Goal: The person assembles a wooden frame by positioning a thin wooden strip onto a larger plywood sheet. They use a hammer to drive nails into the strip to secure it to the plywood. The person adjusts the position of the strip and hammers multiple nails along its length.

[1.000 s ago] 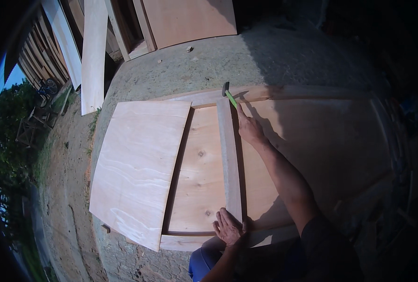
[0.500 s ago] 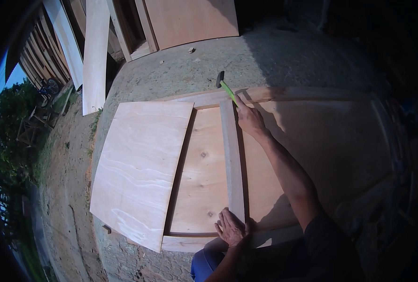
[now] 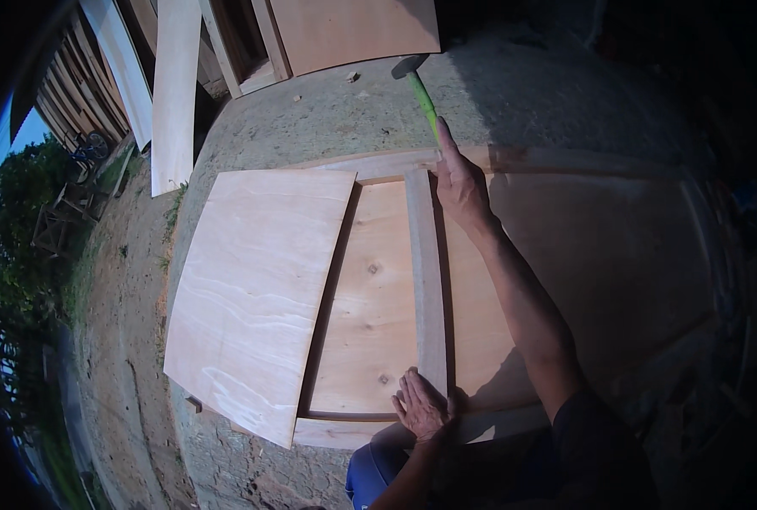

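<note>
— Where is the right hand (image 3: 459,183)?
— Upper centre of the frame, closed around the green handle of a hammer (image 3: 419,89), index finger stretched along it. The dark hammer head shows above the far rail of the wooden frame (image 3: 370,164), over the concrete floor (image 3: 327,119).

— And the left hand (image 3: 424,405)?
— Lower centre, fingers spread and lying flat on the near end of the centre rail (image 3: 426,280), holding nothing. Just beside it is the near rail at the bottom of the frame.

— What lies around the rail?
— The rail runs upright through the middle of the picture, from the near rail to the far one. Left of it a knotty wood panel (image 3: 370,297) sits inside the frame. A loose plywood sheet (image 3: 255,289) lies at the left, overlapping the frame's left edge and reaching out over the concrete.

— Anything further off?
— Another plywood sheet (image 3: 353,30) lies at the top of the frame, and long boards (image 3: 174,85) in the upper left. Beyond the concrete, at far left, bare ground and trees.
</note>
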`<action>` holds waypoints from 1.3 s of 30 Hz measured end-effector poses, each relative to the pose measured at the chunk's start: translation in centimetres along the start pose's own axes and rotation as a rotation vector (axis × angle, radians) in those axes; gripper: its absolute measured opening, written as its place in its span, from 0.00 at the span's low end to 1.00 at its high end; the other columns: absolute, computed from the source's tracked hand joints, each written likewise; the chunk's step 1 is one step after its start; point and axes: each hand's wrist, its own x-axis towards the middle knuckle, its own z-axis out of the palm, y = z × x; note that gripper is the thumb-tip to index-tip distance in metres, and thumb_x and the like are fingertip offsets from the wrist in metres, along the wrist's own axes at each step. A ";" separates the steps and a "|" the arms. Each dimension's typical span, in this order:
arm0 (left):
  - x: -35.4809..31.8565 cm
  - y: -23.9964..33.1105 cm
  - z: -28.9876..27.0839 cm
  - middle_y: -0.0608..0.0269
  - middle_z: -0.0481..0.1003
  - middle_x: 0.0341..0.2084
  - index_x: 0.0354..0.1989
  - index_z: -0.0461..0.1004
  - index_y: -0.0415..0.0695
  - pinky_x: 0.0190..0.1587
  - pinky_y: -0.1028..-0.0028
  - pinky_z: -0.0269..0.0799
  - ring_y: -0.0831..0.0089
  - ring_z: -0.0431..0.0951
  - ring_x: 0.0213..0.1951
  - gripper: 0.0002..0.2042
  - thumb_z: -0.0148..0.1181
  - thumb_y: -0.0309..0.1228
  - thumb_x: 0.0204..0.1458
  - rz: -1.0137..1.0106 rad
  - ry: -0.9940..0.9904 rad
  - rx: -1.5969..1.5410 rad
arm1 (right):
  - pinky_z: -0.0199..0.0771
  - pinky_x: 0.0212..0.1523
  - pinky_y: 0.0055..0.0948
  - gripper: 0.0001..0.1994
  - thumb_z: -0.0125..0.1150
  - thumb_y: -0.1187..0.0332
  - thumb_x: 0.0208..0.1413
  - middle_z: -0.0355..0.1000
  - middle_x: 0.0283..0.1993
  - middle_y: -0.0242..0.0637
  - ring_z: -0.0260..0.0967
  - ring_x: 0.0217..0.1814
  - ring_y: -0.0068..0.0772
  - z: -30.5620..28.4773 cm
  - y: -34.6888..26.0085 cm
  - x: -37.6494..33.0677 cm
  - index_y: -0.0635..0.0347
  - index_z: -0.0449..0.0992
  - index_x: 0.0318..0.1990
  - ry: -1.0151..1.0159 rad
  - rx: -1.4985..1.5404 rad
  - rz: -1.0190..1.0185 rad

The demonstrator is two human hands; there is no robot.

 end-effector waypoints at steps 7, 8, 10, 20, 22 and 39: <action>0.0 1.4 0.4 0.49 0.54 0.73 0.75 0.44 0.37 0.74 0.46 0.33 0.54 0.49 0.75 0.52 0.55 0.61 0.50 0.037 -0.011 -0.030 | 0.75 0.39 0.55 0.35 0.52 0.74 0.63 0.77 0.35 0.60 0.76 0.39 0.63 0.9 7.5 -3.6 0.41 0.49 0.76 -0.363 -0.334 0.272; 0.5 1.3 0.3 0.49 0.54 0.73 0.75 0.44 0.37 0.74 0.46 0.33 0.54 0.49 0.75 0.51 0.55 0.61 0.50 0.059 0.006 -0.035 | 0.75 0.39 0.56 0.36 0.53 0.75 0.62 0.77 0.34 0.59 0.76 0.38 0.64 0.9 8.2 -3.1 0.41 0.50 0.76 -0.412 -0.361 0.262; -0.1 -0.2 0.1 0.49 0.53 0.73 0.75 0.44 0.37 0.74 0.46 0.34 0.54 0.49 0.75 0.51 0.55 0.61 0.51 0.043 0.023 -0.031 | 0.76 0.38 0.55 0.36 0.50 0.74 0.63 0.77 0.35 0.60 0.77 0.40 0.63 1.6 4.4 -2.2 0.40 0.48 0.76 -0.299 -0.241 0.195; 0.5 1.1 0.6 0.50 0.54 0.73 0.75 0.45 0.37 0.74 0.45 0.34 0.54 0.50 0.75 0.51 0.55 0.61 0.51 0.067 0.013 -0.030 | 0.75 0.33 0.55 0.35 0.52 0.73 0.62 0.77 0.32 0.55 0.77 0.33 0.61 2.0 9.9 -3.1 0.42 0.49 0.76 -0.370 -0.408 0.209; 0.0 -1.0 1.0 0.49 0.54 0.73 0.75 0.45 0.37 0.74 0.45 0.35 0.54 0.50 0.75 0.51 0.56 0.60 0.51 0.048 0.052 -0.018 | 0.75 0.34 0.55 0.35 0.52 0.73 0.62 0.77 0.31 0.54 0.77 0.33 0.63 2.9 5.3 -2.4 0.40 0.51 0.76 -0.225 -0.213 0.109; 0.0 0.7 1.2 0.47 0.54 0.73 0.74 0.45 0.35 0.74 0.46 0.34 0.54 0.51 0.75 0.51 0.55 0.61 0.50 0.051 -0.012 -0.008 | 0.75 0.45 0.58 0.33 0.52 0.68 0.62 0.78 0.39 0.58 0.77 0.42 0.63 3.2 10.0 -4.6 0.37 0.54 0.75 -0.469 -0.388 0.344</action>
